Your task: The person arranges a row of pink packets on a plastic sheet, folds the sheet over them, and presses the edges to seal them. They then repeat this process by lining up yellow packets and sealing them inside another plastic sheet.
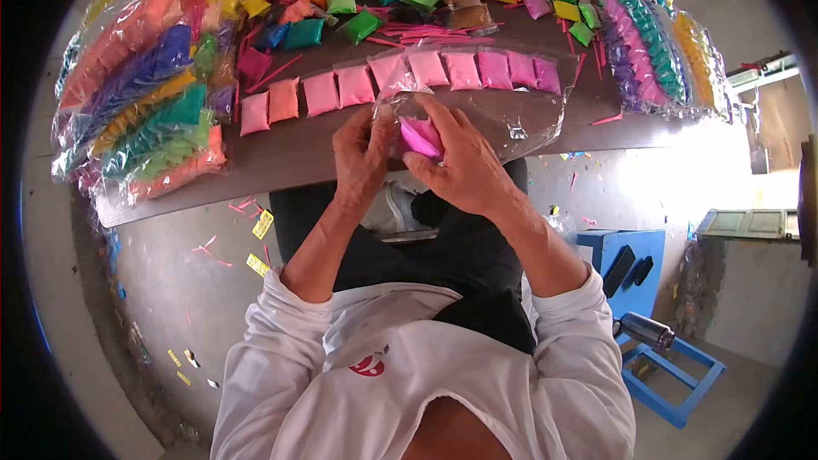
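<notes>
At the table's front edge my left hand (362, 153) pinches the edge of a clear plastic bag (524, 123) between thumb and fingers. My right hand (464, 160) curls around a bright pink packet (420, 136) at the bag's left end, thumb below it and fingers above. The bag stretches to the right past my right hand. Just beyond both hands a row of small packets, salmon at the left, light pink (354, 85) in the middle and deeper pink (492, 70) at the right, lies side by side.
Loose multicoloured packets (362, 25) heap at the back of the brown table (281, 166). Filled clear bags are stacked at the left (145, 119) and right (635, 60). Pink strips (434, 32) lie between. A blue stool (673, 383) with a metal flask (645, 331) stands at lower right.
</notes>
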Motion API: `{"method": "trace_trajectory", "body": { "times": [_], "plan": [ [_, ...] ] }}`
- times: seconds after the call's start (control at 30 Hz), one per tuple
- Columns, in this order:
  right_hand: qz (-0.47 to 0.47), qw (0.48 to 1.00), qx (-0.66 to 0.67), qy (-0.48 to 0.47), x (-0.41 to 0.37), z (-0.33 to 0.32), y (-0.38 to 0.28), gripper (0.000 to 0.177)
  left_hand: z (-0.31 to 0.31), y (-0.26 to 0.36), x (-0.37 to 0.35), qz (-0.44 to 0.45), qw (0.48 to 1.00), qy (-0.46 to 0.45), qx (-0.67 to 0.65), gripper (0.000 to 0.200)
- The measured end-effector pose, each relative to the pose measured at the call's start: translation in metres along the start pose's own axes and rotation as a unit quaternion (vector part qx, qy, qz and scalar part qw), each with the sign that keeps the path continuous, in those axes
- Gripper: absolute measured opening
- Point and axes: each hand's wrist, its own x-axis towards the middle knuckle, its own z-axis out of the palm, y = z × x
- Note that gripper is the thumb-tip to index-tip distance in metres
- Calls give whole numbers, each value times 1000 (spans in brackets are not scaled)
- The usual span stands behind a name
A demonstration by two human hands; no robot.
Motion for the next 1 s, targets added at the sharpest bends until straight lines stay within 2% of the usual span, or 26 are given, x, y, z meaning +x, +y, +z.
{"method": "trace_trajectory", "body": {
  "times": [0.07,0.17,0.37,0.47,0.57,0.67,0.77,1.0],
  "plan": [
    [5,999,-32,-8,4,-3,0,56,-1,-4,0,-26,999,-4,-28,36],
    [16,994,-108,24,7,-4,-1,39,-11,-15,-2,-23,999,-20,10,35],
    [35,984,-177,-1,14,5,-11,28,-1,-8,-3,28,999,-2,-21,38],
    [58,985,-160,-33,18,11,-6,34,-4,-16,-2,39,999,0,-8,37],
    [-14,998,-16,-60,14,-3,-4,42,-3,-6,-3,19,999,13,-29,36],
    [-62,993,40,-87,8,-13,7,55,-3,1,-4,-26,998,-4,-62,35],
    [-9,992,29,-121,11,-18,10,50,-4,-15,-2,9,999,-15,-51,34],
    [7,986,51,-159,21,-18,16,43,-2,1,-6,-2,999,-13,-50,30]
  ]
}}
